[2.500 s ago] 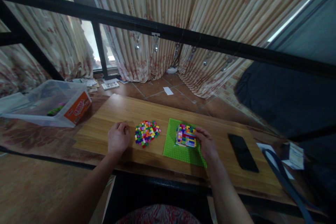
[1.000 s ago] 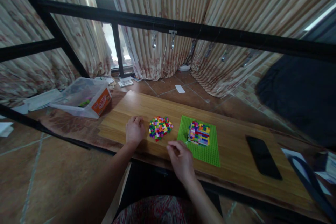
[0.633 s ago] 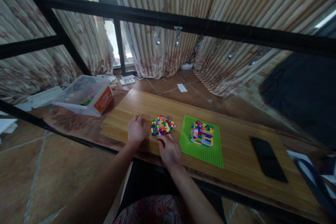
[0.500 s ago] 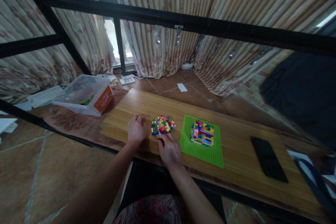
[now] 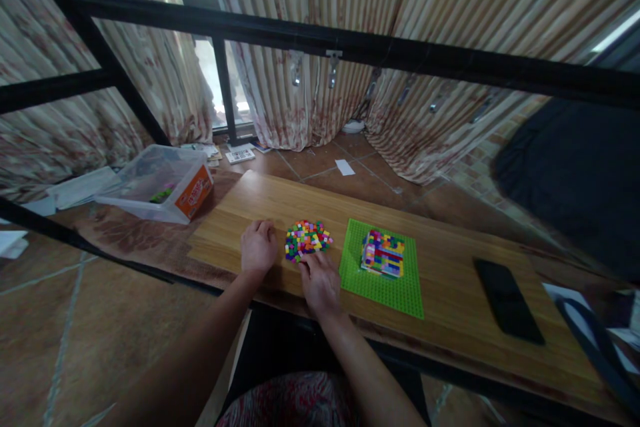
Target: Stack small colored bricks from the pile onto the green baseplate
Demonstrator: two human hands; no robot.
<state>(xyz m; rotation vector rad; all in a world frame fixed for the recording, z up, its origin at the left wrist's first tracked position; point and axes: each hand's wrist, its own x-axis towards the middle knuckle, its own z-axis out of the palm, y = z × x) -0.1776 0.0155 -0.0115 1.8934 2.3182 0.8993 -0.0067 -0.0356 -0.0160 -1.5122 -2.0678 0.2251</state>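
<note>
A round pile of small, brightly coloured toy bricks [image 5: 307,239] lies on the wooden tabletop. At its near edge, my right hand [image 5: 320,283] has thumb and fingers drawn together, touching the bricks; anything between the fingertips is too small to make out. Just left of the pile, my left hand [image 5: 259,247] rests on the wood with its fingers curled inward, their tips hidden. To the right lies a green studded baseplate [image 5: 380,292], with a blocky multicoloured brick build [image 5: 383,255] standing on it.
A black phone [image 5: 507,300] lies at the table's right. A clear plastic bin [image 5: 150,203] with an orange label stands beyond the left end, some green pieces inside. A black metal bar [image 5: 310,33] with hanging clips crosses in front of the curtains.
My right hand stays at the pile's near edge with only a slight finger shift. A red bit by its thumb no longer shows. The whole view has drifted slightly.
</note>
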